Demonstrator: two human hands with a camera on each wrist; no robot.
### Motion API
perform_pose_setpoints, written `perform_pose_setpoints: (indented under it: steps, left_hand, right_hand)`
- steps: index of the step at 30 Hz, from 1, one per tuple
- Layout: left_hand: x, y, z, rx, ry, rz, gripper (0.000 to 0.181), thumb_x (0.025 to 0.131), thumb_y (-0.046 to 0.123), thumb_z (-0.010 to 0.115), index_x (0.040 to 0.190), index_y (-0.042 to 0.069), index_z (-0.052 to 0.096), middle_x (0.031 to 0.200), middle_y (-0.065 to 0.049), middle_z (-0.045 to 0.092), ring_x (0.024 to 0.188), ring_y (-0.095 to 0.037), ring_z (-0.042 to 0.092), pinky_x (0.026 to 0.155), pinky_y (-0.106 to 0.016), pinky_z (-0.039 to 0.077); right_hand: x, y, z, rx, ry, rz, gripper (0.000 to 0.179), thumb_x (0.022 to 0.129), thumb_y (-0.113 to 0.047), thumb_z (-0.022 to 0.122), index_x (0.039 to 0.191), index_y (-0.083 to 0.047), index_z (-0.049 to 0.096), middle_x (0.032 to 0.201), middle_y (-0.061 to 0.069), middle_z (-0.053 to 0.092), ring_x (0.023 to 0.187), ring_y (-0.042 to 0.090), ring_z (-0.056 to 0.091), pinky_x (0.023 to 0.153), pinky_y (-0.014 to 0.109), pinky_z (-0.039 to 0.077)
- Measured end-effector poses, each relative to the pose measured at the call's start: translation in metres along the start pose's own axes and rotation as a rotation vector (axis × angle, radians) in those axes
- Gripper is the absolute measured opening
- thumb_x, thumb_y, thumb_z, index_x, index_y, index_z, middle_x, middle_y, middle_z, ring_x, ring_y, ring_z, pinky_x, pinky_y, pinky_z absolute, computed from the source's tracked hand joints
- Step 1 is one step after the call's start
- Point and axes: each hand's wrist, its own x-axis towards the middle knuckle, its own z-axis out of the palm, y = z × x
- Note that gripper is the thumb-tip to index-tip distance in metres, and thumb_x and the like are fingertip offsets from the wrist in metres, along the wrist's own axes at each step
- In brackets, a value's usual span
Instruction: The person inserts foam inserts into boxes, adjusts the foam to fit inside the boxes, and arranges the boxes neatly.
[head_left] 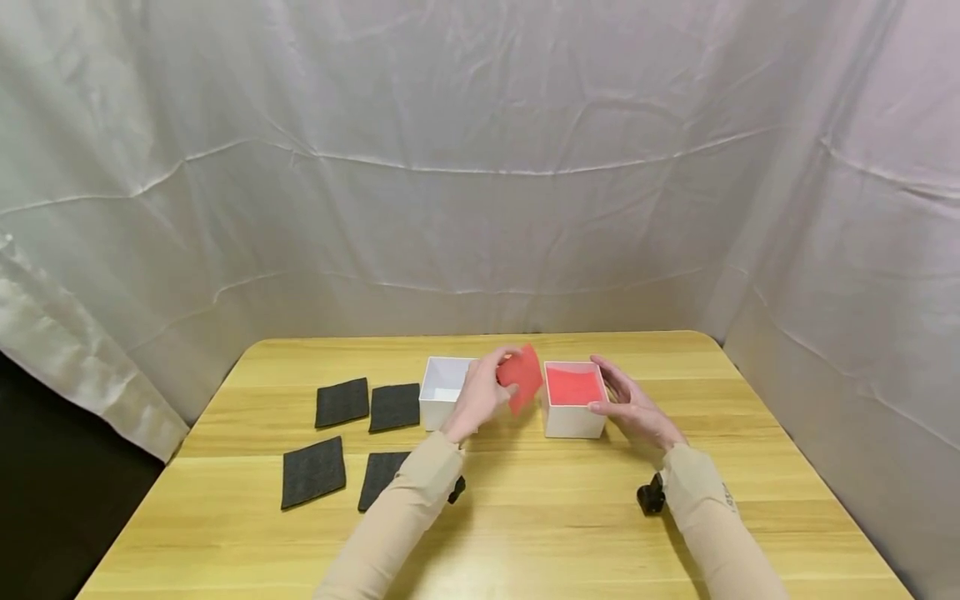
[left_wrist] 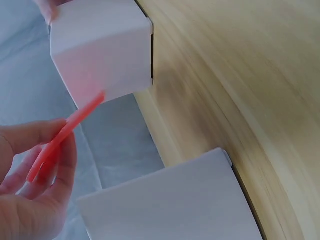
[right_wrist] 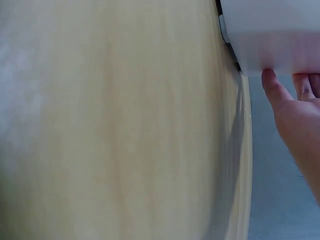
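My left hand pinches a thin red square sheet between thumb and fingers, above the gap between two white boxes. In the left wrist view, the red sheet is seen nearly edge-on. The right white box stands on the table with red material inside. Against that box's right side rests my right hand, its fingers fairly straight. The right wrist view has the right hand's thumb and fingertips touching the box wall. Partly behind my left hand is the left white box, with a pale interior.
Several black squares lie flat on the wooden table at the left, such as the black square nearest the front. My left forearm partly covers another black square. Pale curtains hang behind the table and along its right side.
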Motion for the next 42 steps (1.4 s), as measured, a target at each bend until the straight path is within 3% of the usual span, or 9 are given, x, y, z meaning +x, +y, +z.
perform_pose_setpoints:
  steps: [5,11,17,21,27,31,37,42]
  left_hand:
    - [0.001,-0.001,-0.005,-0.025,0.097,0.003,0.05,0.084,-0.003,0.076,0.13,0.011,0.061,0.108,-0.021,0.074,0.096,-0.03,0.07,0.08,-0.04,0.06]
    - [0.002,-0.001,-0.01,-0.172,0.177,-0.025,0.054,0.083,0.002,0.08,0.131,0.013,0.058,0.105,-0.02,0.073,0.086,-0.031,0.073,0.074,-0.037,0.062]
    - [0.005,-0.001,-0.008,-0.354,0.136,-0.036,0.057,0.081,0.003,0.082,0.131,0.005,0.058,0.118,-0.023,0.068,0.099,-0.036,0.073,0.08,-0.037,0.062]
    - [0.009,-0.001,-0.005,-0.412,0.106,-0.063,0.049,0.081,0.003,0.082,0.126,0.007,0.064,0.118,-0.02,0.066,0.095,-0.032,0.073,0.073,-0.027,0.059]
    - [0.02,-0.001,0.007,-0.391,0.049,-0.04,0.047,0.085,-0.001,0.077,0.129,0.009,0.066,0.117,-0.019,0.068,0.084,-0.026,0.068,0.061,-0.021,0.052]
    - [0.026,0.003,0.015,-0.379,0.03,-0.025,0.048,0.084,0.0,0.078,0.129,0.011,0.066,0.118,-0.019,0.068,0.082,-0.02,0.067,0.065,-0.022,0.056]
    - [0.033,0.008,0.025,-0.34,0.011,-0.029,0.042,0.082,0.006,0.082,0.121,0.014,0.069,0.126,-0.013,0.069,0.083,-0.018,0.069,0.072,-0.025,0.059]
    - [0.037,0.008,0.03,-0.341,-0.009,-0.034,0.041,0.082,0.008,0.083,0.121,0.016,0.071,0.126,-0.012,0.069,0.087,-0.021,0.071,0.071,-0.025,0.059]
  right_hand:
    - [0.0,0.001,0.0,0.005,0.004,0.008,0.094,0.093,-0.002,0.065,0.162,-0.008,0.002,0.17,0.017,-0.006,0.157,0.039,-0.004,0.102,0.009,0.042]
    - [0.0,0.0,0.0,0.017,0.001,-0.002,0.094,0.092,-0.001,0.065,0.163,-0.01,0.004,0.17,0.019,-0.006,0.157,0.04,-0.003,0.103,0.011,0.042]
    - [-0.002,0.0,0.001,0.025,0.001,0.004,0.094,0.092,-0.001,0.065,0.163,-0.01,0.005,0.17,0.018,-0.004,0.156,0.04,-0.002,0.103,0.011,0.043]
    - [-0.001,-0.001,0.001,0.024,-0.002,0.001,0.093,0.092,-0.001,0.066,0.163,-0.011,0.006,0.171,0.017,-0.003,0.156,0.039,-0.001,0.103,0.011,0.043]
    - [0.0,-0.002,0.001,0.032,0.001,0.007,0.095,0.092,-0.001,0.066,0.163,-0.009,0.003,0.171,0.015,-0.002,0.157,0.038,-0.002,0.103,0.011,0.044]
    - [0.0,-0.001,0.001,0.023,0.007,0.002,0.095,0.091,-0.001,0.066,0.163,-0.009,0.003,0.171,0.015,-0.002,0.157,0.035,0.001,0.104,0.012,0.044]
    - [0.001,0.002,0.001,0.036,0.016,0.008,0.093,0.092,-0.001,0.066,0.163,-0.014,0.009,0.172,0.011,0.001,0.155,0.02,0.016,0.106,0.015,0.044]
    - [0.0,0.002,0.001,0.067,0.024,0.02,0.093,0.091,-0.002,0.067,0.163,-0.017,0.01,0.172,0.008,0.001,0.157,0.024,0.009,0.107,0.015,0.043]
